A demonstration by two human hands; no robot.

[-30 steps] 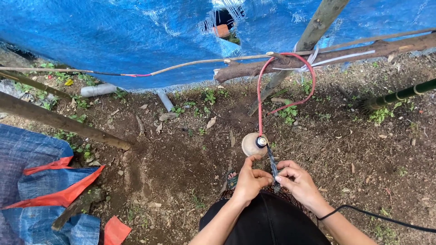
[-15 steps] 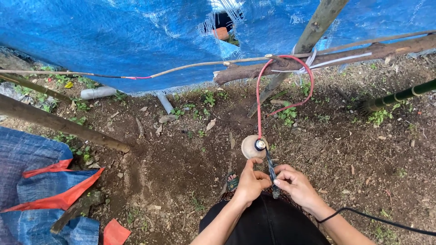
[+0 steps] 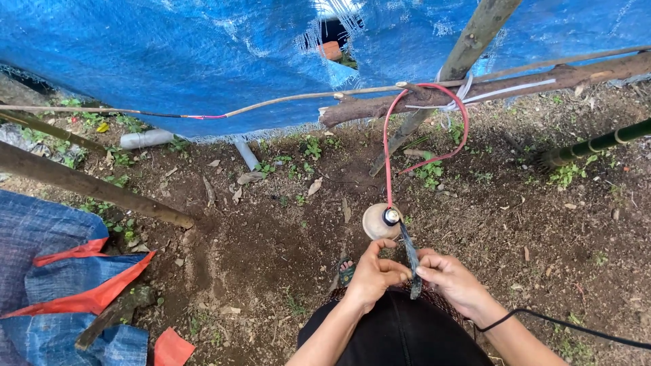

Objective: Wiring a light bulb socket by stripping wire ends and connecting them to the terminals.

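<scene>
Your left hand (image 3: 375, 273) curls closed around the lower end of the red cable (image 3: 388, 146) just below the round beige lamp holder (image 3: 380, 221), while your right hand (image 3: 450, 276) pinches the dark pliers (image 3: 411, 257) between thumb and fingertips, just beside your left fingers.

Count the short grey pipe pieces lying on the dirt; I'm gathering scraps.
2. One grey pipe piece lies at the left by the blue tarp's edge; a second, smaller pipe piece pokes out from under the tarp farther right. More may be hidden behind it.
</scene>
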